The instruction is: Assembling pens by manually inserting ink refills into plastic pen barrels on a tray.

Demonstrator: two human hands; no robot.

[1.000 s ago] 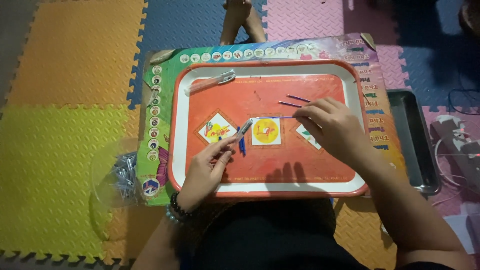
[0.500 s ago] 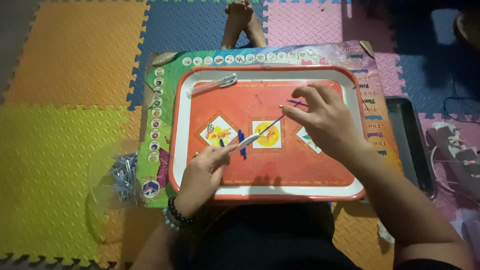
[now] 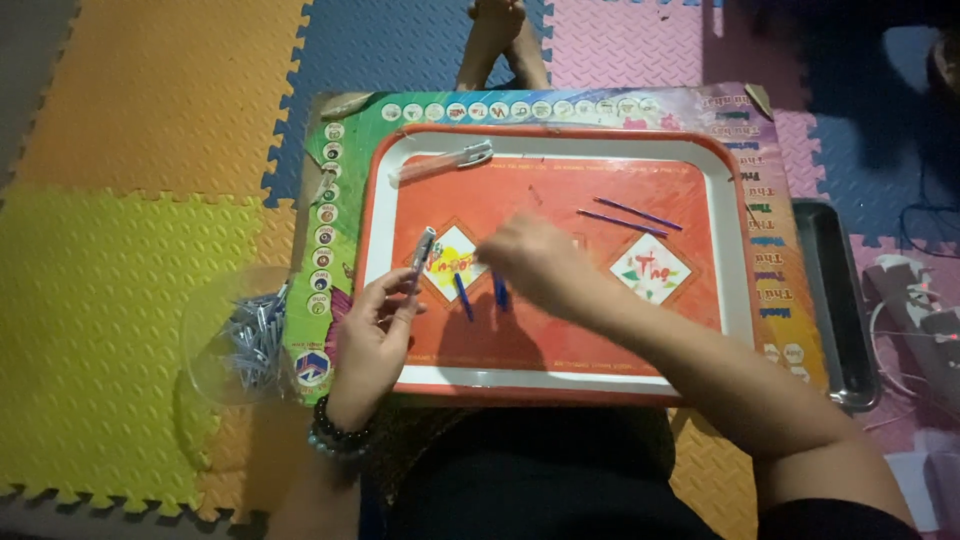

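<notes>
Tray [image 3: 735, 300] lies on board [image 3: 330, 190]; bowl [image 3: 205, 340] left, metal tray [image 3: 845, 300] right.

One view only: a head-worn camera looking almost straight down from above the seated person's lap. The far side of the scene lies at the top of the frame. The orange tray [image 3: 385, 300] fills the centre at arm's-length range, all four edges inside the frame. Foam floor mats [image 3: 120, 250] surround it. Both forearms enter from the bottom edge. No second view shares the scene.
</notes>
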